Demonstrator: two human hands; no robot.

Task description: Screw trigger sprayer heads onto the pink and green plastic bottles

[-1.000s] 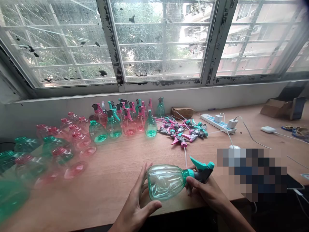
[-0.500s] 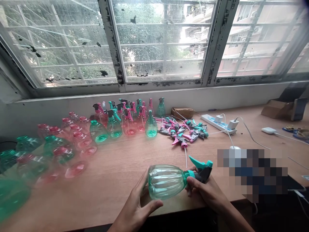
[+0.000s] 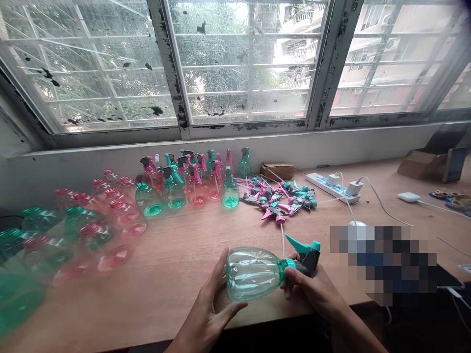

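Note:
A clear green spray bottle (image 3: 253, 274) lies sideways above the front of the table, its base to the left and its teal-and-black trigger head (image 3: 308, 257) to the right. My left hand (image 3: 213, 304) is cupped round the base end, thumb below and fingers behind, partly hidden. At the neck, my right hand (image 3: 312, 289) pinches the teal collar (image 3: 290, 264) with thumb and fingers. Beyond the hands lies a heap of loose pink, teal and black trigger heads (image 3: 281, 198) with thin tubes.
Several spray bottles with heads (image 3: 196, 191) stand toward the wall. Open pink and green bottles (image 3: 88, 215) crowd the left side. A white power strip (image 3: 324, 189) with cords, a small brown box (image 3: 277, 171) and a phone (image 3: 455, 164) are farther back. The table's front edge runs below my hands.
The bottle and its trigger head have shifted slightly up, and the head end slightly left. Both hands keep their hold. The other things stay where they were.

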